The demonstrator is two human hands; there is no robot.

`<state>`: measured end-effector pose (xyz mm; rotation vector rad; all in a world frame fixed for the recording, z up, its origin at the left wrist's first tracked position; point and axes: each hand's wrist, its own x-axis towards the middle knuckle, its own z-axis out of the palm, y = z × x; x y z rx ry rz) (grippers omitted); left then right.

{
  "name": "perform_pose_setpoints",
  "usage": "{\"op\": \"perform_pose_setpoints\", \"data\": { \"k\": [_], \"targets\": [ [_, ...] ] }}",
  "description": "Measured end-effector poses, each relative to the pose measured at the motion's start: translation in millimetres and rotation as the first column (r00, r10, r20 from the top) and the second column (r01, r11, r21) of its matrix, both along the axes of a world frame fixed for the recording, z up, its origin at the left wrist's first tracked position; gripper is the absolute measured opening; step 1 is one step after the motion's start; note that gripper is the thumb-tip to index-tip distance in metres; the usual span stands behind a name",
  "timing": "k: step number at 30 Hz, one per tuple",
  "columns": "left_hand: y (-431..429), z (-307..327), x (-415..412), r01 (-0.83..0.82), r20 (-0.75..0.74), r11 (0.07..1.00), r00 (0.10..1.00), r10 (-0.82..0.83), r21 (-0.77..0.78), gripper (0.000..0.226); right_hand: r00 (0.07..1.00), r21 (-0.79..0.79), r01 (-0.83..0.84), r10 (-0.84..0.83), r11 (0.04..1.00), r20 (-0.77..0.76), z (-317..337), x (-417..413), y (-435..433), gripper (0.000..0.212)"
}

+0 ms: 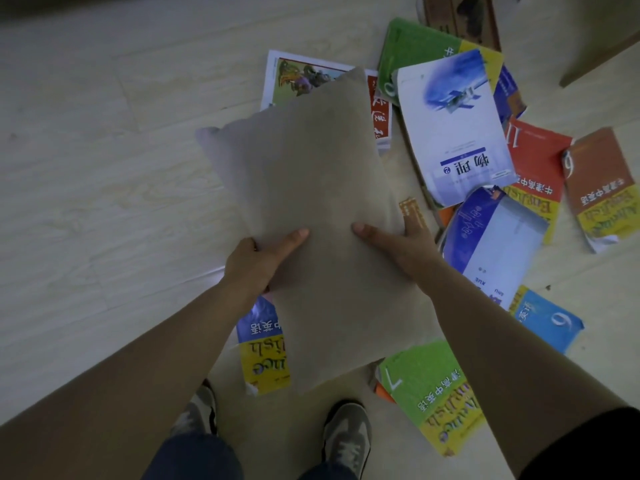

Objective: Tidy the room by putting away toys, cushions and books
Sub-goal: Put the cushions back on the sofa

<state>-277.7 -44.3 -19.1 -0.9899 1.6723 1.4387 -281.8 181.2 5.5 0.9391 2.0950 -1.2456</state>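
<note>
A beige cushion (311, 188) is held above the floor in the middle of the view, tilted away from me. My left hand (261, 261) grips its left edge, thumb lying on top. My right hand (398, 247) grips its right edge, thumb on top and fingers underneath. Several books lie scattered on the floor around and under it: a white-and-blue one (453, 133), a green one (433, 393) by my right foot, a blue-and-yellow one (263, 351) partly hidden under the cushion, and a picture book (301, 77) behind it.
Pale wooden floor (104, 168) stretches to the left. More books, red (540, 157), brown (602, 188) and blue (550, 320), lie at the right. A cardboard box (460, 19) stands at the top, beside a furniture edge (595, 46). My shoes (346, 434) stand at the bottom.
</note>
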Motion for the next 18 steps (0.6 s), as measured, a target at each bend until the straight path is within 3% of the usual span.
{"op": "perform_pose_setpoints", "data": {
  "k": [5,10,13,18],
  "targets": [
    [-8.2,45.8,28.8,-0.087,0.030,0.995,0.996,0.085,0.052,0.110,0.999,-0.036,0.010,-0.011,0.999,-0.032,50.0,30.4,-13.3,0.091],
    [-20.8,119.2,44.5,-0.080,0.025,0.996,0.997,0.079,0.043,0.115,0.999,-0.023,0.001,-0.001,1.000,-0.040,129.0,43.3,-22.9,0.071],
    [-25.8,185.4,41.3,-0.077,-0.019,0.997,0.997,0.077,0.031,0.118,0.997,-0.025,0.006,-0.008,1.000,-0.079,194.6,42.6,-27.3,0.068],
    [-29.0,296.1,30.3,-0.057,-0.122,0.997,0.991,0.062,0.044,0.105,0.992,0.009,-0.031,0.032,0.999,-0.120,299.9,35.6,-29.4,0.062]
  ]
}}
